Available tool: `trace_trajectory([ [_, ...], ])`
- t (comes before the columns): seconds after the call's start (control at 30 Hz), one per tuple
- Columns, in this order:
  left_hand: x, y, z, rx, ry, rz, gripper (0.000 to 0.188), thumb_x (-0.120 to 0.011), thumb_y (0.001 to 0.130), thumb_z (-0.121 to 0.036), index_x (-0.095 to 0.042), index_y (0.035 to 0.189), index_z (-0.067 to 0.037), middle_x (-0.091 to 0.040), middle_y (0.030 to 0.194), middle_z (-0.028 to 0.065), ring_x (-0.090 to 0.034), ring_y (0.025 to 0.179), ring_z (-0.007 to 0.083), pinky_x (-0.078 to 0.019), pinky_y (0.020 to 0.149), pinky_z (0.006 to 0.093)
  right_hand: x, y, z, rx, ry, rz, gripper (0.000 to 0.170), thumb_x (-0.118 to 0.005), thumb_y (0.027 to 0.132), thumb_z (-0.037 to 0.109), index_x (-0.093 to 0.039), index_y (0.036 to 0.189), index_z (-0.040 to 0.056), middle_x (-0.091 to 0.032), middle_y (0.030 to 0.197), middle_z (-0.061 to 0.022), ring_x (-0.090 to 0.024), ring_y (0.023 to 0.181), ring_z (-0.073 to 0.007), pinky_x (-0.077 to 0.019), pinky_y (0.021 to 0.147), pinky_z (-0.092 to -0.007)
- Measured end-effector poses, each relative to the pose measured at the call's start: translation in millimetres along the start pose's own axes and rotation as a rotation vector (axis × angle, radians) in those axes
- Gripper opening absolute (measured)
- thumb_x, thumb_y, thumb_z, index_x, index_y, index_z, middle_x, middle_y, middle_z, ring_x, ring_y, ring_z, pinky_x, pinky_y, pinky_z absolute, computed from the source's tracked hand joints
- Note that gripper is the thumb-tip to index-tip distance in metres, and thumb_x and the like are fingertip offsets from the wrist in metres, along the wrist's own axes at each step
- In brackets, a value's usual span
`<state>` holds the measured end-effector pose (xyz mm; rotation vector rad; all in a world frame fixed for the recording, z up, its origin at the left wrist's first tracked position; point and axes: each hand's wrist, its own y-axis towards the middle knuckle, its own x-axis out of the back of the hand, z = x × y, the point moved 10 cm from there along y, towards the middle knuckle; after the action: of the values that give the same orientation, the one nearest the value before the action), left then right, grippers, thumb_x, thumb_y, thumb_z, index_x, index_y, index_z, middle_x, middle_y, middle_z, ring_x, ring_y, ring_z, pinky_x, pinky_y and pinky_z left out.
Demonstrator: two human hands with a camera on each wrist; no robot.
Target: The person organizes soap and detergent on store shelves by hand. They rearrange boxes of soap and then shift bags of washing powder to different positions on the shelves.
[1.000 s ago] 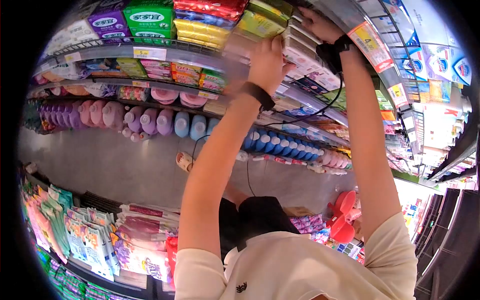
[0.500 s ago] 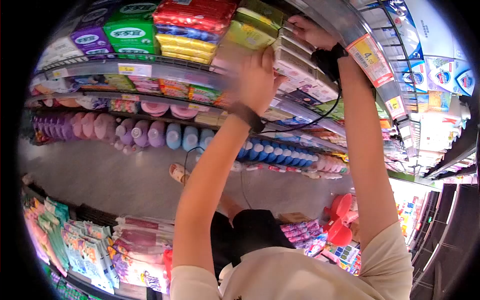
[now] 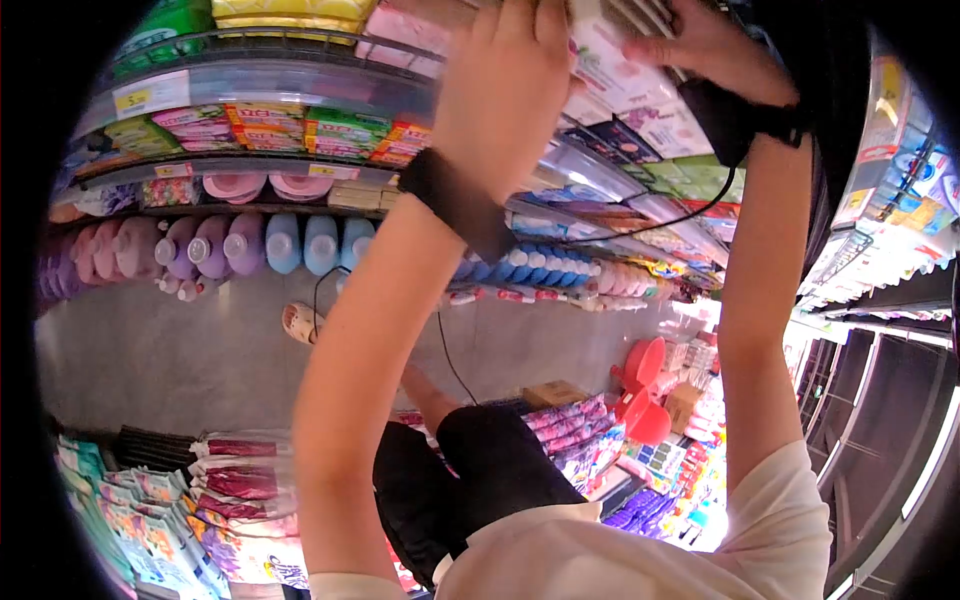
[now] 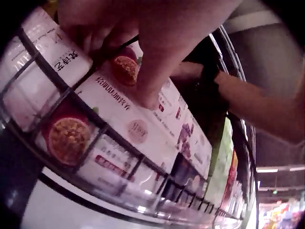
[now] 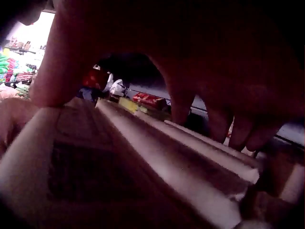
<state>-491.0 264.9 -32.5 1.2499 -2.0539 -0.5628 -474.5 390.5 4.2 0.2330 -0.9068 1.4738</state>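
Observation:
White printed boxes (image 3: 610,60) stand packed in a row on the upper shelf; in the left wrist view one carries a cut passion fruit (image 4: 125,70). My left hand (image 3: 505,95) grips the front of this row, its thumb on a box's printed face and its fingers curled into the gap beside it. Farther right along the row, my right hand (image 3: 715,45) holds the boxes from above, thumb (image 5: 50,90) on the near side and fingers (image 5: 217,121) hooked down over the tops. The right wrist view is dark.
A wire guard (image 4: 102,129) runs along the shelf's front edge. Lower shelves hold packets (image 3: 265,127) and coloured bottles (image 3: 282,243). Red basins (image 3: 645,410) stand on the right, and bagged goods (image 3: 150,520) lie behind me at lower left. A thin cable (image 3: 455,350) hangs by my legs.
The view has come closer to the shelf and turned to the right. Both hands stay on the white boxes, and my right thumb now shows across a box's front.

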Motion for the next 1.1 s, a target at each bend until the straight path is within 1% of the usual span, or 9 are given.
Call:
trace_trajectory([
  [0.2,1,0,-8,0.084,-0.099,0.075,0.063,-0.071,0.071,-0.002,-0.043,0.127,0.005,-0.053,0.112,0.0203,-0.058,0.09,0.034,-0.0484,0.079,0.0396,16,-23,11,-0.024,-0.44,-0.119,0.081,-0.064,0.088,0.039,-0.022,0.145,-0.0011,-0.034,0.146,-0.0161,-0.036,0.132,-0.0246,-0.0334,0.106,-0.0301],
  [0.23,-4,-1,-3,0.144,-0.194,0.107,0.062,-0.07,0.072,0.001,-0.043,0.127,0.005,-0.053,0.109,0.0187,-0.059,0.084,0.0299,-0.0494,0.073,0.037,16,-30,15,0.122,-0.293,-0.199,0.074,-0.054,0.093,0.046,-0.025,0.144,-0.0001,-0.04,0.141,-0.019,-0.045,0.126,-0.0272,-0.0388,0.101,-0.0325],
  [0.33,-7,-3,-4,0.116,-0.173,0.064,0.062,-0.069,0.072,0.002,-0.043,0.128,0.005,-0.053,0.108,0.0183,-0.059,0.081,0.0283,-0.0496,0.07,0.0361,10,-81,16,-0.153,-0.47,-0.431,0.069,-0.057,0.093,0.04,-0.029,0.143,0.0022,-0.046,0.135,-0.0226,-0.049,0.121,-0.0317,-0.0409,0.1,-0.035],
  [0.37,-8,-2,-5,0.128,-0.133,0.074,0.062,-0.069,0.072,0.003,-0.043,0.129,0.005,-0.053,0.107,0.0183,-0.059,0.081,0.0283,-0.0495,0.07,0.036,7,-95,4,0.014,-0.732,-0.533,0.068,-0.061,0.09,0.035,-0.03,0.142,0.0039,-0.05,0.13,-0.0253,-0.051,0.119,-0.0356,-0.0424,0.099,-0.0379],
  [0.53,-4,5,-6,0.149,-0.079,0.073,0.06,-0.064,0.073,0.007,-0.044,0.13,0.005,-0.053,0.106,0.0187,-0.057,0.079,0.0297,-0.0485,0.07,0.037,-18,-107,-27,0.197,-0.86,-0.773,0.074,-0.073,0.078,0.019,-0.035,0.141,0.007,-0.044,0.137,-0.0189,-0.043,0.124,-0.037,-0.0349,0.104,-0.04],
  [0.67,-12,0,-1,-0.008,0.008,0.057,0.068,-0.079,0.067,-0.017,-0.048,0.126,-0.002,-0.059,0.095,0.0124,-0.056,0.089,0.0341,-0.0445,0.08,0.0442,-20,-103,-29,0.074,-0.853,-0.85,0.083,-0.075,0.073,0.015,-0.031,0.142,0.0062,-0.04,0.14,-0.0187,-0.04,0.126,-0.0392,-0.0332,0.105,-0.0438],
  [0.93,65,-34,-1,0.0,0.319,-0.066,0.057,-0.075,0.076,-0.02,-0.051,0.126,-0.004,-0.051,0.127,0.0139,-0.048,0.115,0.034,-0.0406,0.094,0.0431,-18,-95,39,0.303,-0.771,-0.774,0.082,-0.075,0.075,0.024,-0.031,0.143,0.009,-0.037,0.143,-0.0197,-0.038,0.129,-0.0373,-0.0316,0.106,-0.0432],
  [1.07,56,-38,12,-0.107,0.526,0.117,0.052,-0.067,0.083,-0.028,-0.051,0.131,-0.015,-0.049,0.135,0.0079,-0.044,0.126,0.0292,-0.0372,0.102,0.0446,-9,-45,73,0.212,-0.72,-0.672,0.076,-0.067,0.083,0.029,-0.029,0.142,-0.0002,-0.044,0.134,-0.0281,-0.042,0.127,-0.0397,-0.033,0.107,-0.0437],
  [1.1,52,-37,16,-0.094,0.547,0.153,0.052,-0.064,0.084,-0.031,-0.049,0.133,-0.022,-0.047,0.137,0.0056,-0.041,0.13,0.0267,-0.0345,0.106,0.0449,-9,-34,87,0.347,-0.673,-0.691,0.077,-0.067,0.082,0.027,-0.028,0.142,-0.0014,-0.037,0.139,-0.0292,-0.033,0.133,-0.0408,-0.0252,0.111,-0.0456],
])
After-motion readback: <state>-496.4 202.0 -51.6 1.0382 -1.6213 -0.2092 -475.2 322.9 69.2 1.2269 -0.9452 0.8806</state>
